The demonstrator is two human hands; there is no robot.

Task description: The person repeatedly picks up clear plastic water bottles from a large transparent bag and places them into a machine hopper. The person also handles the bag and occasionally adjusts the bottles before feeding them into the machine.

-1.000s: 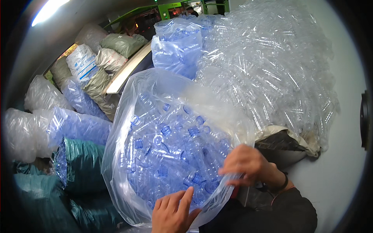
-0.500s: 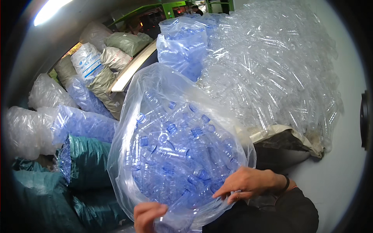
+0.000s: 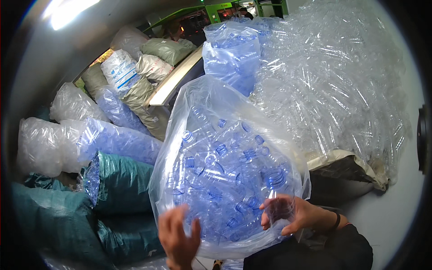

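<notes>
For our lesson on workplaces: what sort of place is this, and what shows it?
Probably a plastic-bottle factory or recycling workshop: a large heap of clear bottles, an open bag of bluish bottles, and green machinery at the back.

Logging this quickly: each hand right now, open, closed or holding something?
Left hand: open, blurred, nothing seen in it.
Right hand: curled around, holding a clear bluish bottle.
</notes>
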